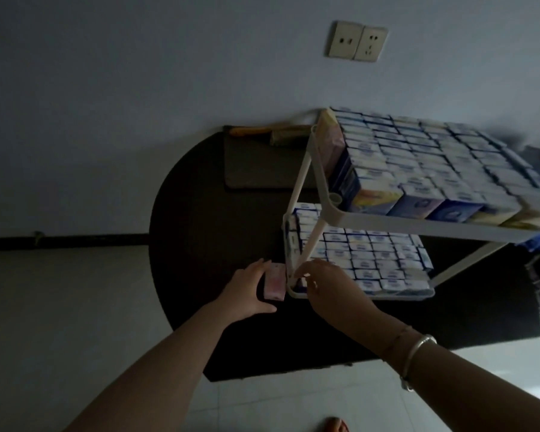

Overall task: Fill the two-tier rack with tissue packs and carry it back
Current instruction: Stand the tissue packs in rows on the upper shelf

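Observation:
A white two-tier rack (pixel 387 220) stands on a dark mat, both tiers packed with rows of blue-and-white tissue packs (pixel 418 163). The lower tier's packs (pixel 371 260) fill it to the rim. A single pink tissue pack (pixel 275 283) stands on the mat just left of the rack's lower front corner. My left hand (pixel 247 291) is cupped around that pink pack, fingers touching its left side. My right hand (pixel 328 285) rests at the lower tier's front-left corner, fingertips on the rim and the corner packs. A bracelet sits on my right wrist.
The dark round mat (pixel 200 244) lies on a pale tiled floor against a white wall with two sockets (pixel 356 42). An orange-handled tool (pixel 262 132) lies by the wall behind the rack. Dark clutter sits at the right edge. My toes (pixel 337 425) show at the bottom.

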